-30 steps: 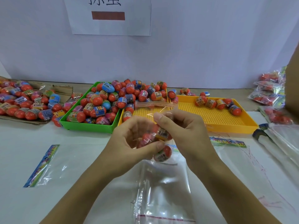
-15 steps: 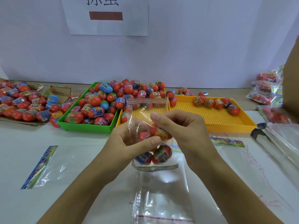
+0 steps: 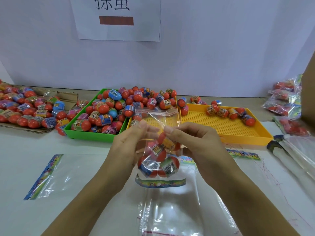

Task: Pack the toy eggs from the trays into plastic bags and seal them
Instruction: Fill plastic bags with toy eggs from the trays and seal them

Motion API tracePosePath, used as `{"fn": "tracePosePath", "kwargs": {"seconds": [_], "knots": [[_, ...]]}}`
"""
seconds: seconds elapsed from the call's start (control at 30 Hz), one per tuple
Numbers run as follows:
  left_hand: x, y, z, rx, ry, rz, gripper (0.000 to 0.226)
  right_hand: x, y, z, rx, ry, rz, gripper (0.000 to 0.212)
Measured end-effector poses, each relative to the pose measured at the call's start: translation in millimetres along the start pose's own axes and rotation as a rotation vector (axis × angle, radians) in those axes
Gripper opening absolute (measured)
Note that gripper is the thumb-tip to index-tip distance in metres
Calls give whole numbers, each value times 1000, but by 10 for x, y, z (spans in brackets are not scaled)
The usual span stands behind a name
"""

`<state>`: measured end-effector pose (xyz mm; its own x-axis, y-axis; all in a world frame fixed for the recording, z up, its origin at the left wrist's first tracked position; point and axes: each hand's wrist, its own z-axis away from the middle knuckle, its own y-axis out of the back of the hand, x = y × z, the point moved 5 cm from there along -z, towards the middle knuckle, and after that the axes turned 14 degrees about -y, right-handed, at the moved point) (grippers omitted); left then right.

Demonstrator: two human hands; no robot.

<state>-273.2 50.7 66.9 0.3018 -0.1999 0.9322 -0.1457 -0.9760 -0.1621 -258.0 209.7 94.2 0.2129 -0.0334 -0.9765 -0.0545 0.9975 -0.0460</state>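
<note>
Clear plastic bag [image 3: 157, 150], eggs inside, hangs just in front of the yellow tray [image 3: 226, 126]; I've got my left hand [image 3: 129, 147] and right hand [image 3: 190, 142] pinching its neck, flap unsealed. Sealed bags [image 3: 283, 101] sit right of that tray; the green tray [image 3: 95, 135] beside it remains heaped.

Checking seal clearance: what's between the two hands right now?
Head view: the clear bag with toy eggs inside hangs between the left hand and right hand, both pinching it below its open top flap.
</note>
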Motion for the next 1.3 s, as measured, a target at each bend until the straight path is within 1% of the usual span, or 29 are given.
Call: {"fn": "tracePosePath", "kwargs": {"seconds": [0.07, 0.13, 0.2, 0.27, 0.3, 0.33, 0.37, 0.4, 0.43, 0.5, 0.53, 0.57, 0.73, 0.87, 0.97, 1.07, 1.13, 1.23, 1.3], "knots": [[23, 36, -13, 53, -48, 36, 28, 19, 11, -8, -4, -38, 23, 35], [44, 67, -16, 90, -88, 31, 27, 27, 18, -13, -4, -52, 47, 36], [29, 78, -13, 109, -92, 33, 27, 33, 23, -15, -19, -66, 77, 39], [8, 81, -13, 121, -76, 58, 31, 44, 26, -17, -50, -90, 130, 42], [4, 82, -15, 116, -71, 69, 32, 47, 22, -16, -62, -94, 159, 40], [11, 73, -12, 101, -68, 80, 29, 49, 20, -14, -64, -86, 180, 38], [15, 65, -11, 71, -64, 90, 22, 47, 22, -12, -54, -71, 187, 37], [16, 51, -7, 17, -62, 84, 20, 44, 29, -15, -38, -55, 182, 36], [9, 39, 3, -45, -62, 52, 30, 44, 38, -17, -24, -45, 169, 37], [-28, 22, 29, -145, -64, -27, 58, 42, 50, -23, -15, -49, 138, 40], [-33, 9, 40, -162, -71, -38, 64, 37, 52, -20, -17, -55, 133, 42], [-32, -4, 48, -163, -83, -41, 64, 34, 47, -16, -21, -61, 138, 42], [3, -5, 34, -116, -138, -45, 51, 78, -8, -17, -63, -67, 174, 37], [10, -10, 45, -155, -129, -72, 54, 66, -22, -16, -79, -34, 129, 43], [9, -30, 56, -158, -94, -40, 55, 44, -3, -9, -34, 4, 103, 35], [-4, 0, 36, -97, -42, 0, 42, 30, 43, -21, 18, 27, 55, 25], [-4, 2, 25, -79, -14, 39, 29, 23, 54, -22, 23, 30, 29, 23], [19, -15, 32, -66, 3, 63, 32, 29, 56, -26, 19, 13, 14, 22], [36, -17, 34, -50, -1, 63, 27, 43, 58, -34, 20, -19, 22, 23]]}}
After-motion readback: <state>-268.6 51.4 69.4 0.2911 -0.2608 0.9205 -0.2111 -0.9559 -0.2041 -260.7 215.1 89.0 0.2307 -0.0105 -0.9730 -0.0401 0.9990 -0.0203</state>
